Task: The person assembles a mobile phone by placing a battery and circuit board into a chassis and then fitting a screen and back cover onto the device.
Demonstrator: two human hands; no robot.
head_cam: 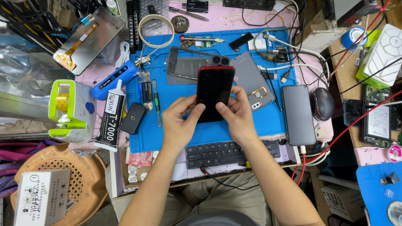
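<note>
Both hands up over the blue mat: left hand and right hand pinch the red-edged phone by its lower edges, fingers closed, screen tilted upward for viewing

We see a brightly and evenly lit, sharp picture, with light falling from above and only soft, short shadows. Faint glare sits on the dark phone screen, and wide-angle distortion bends the edges.
</note>
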